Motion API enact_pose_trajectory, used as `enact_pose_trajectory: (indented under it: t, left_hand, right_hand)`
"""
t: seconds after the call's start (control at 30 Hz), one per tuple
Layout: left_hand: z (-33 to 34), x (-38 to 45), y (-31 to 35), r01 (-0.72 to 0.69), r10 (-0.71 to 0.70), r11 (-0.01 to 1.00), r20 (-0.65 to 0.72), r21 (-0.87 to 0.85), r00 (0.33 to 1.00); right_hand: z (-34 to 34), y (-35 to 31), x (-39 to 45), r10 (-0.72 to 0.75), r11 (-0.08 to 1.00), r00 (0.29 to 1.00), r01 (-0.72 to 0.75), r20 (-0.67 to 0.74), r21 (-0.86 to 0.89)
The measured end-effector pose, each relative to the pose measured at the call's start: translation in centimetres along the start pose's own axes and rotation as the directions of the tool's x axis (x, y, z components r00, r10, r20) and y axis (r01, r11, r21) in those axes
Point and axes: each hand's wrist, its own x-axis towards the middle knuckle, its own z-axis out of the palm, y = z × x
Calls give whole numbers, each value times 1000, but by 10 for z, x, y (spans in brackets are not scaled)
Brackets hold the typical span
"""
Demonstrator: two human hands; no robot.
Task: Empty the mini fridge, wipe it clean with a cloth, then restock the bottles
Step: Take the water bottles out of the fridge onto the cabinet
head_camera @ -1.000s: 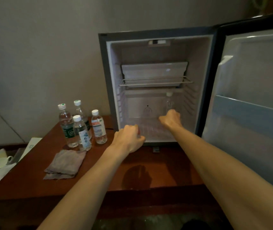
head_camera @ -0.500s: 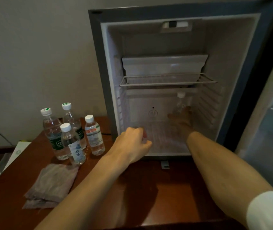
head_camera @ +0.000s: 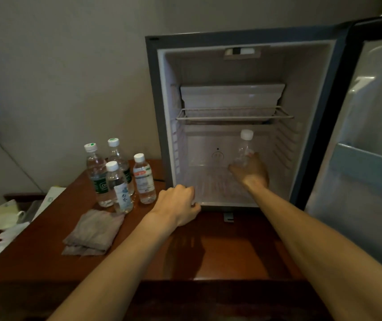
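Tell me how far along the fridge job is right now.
Done: four bottles already stand on the table beside the mini fridge.
In hand: the right hand grips the last bottle on the fridge floor; the left hand rests at the fridge's lower front edge.
Left: the cloth lies folded on the table, so wiping and restocking apparently remain.

Two bare, sleeveless forearms [head_camera: 313, 230]

Head camera, one view, close in.
It looks forward and down over both forearms at the open mini fridge [head_camera: 243, 112] on a wooden table [head_camera: 231, 251].
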Motion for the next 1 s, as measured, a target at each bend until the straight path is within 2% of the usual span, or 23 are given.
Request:
enact_pose_trajectory:
  t: [0.1,0.23,0.33,0.57,0.73,1.0]
  left_hand:
    - [1,-29,-15,44,-44,999,-29,18,999]
    - [8,-69,-43,185,-187,980,-22,-76,982]
    - [11,-96,-63,256,-257,965,-11,-58,966]
    - [6,-132,-106,389,-390,920,-26,-49,920]
    - [2,-142,-132,430,-437,895,-44,-118,898]
    - [8,-141,-169,430,-435,897,-27,-107,900]
  right_hand:
    - [-7,-13,-44,-74,997,995,75,64,-18]
    - [-3,-23,-99,-196,979,972,201,133,-22]
    - [12,-32,-135,-244,970,939,241,243,41]
    - [72,-64,-184,-317,948,868,290,383,129]
    - [128,-85,-183,-250,968,867,227,432,105]
    - [200,-99,-159,-140,990,911,126,387,62]
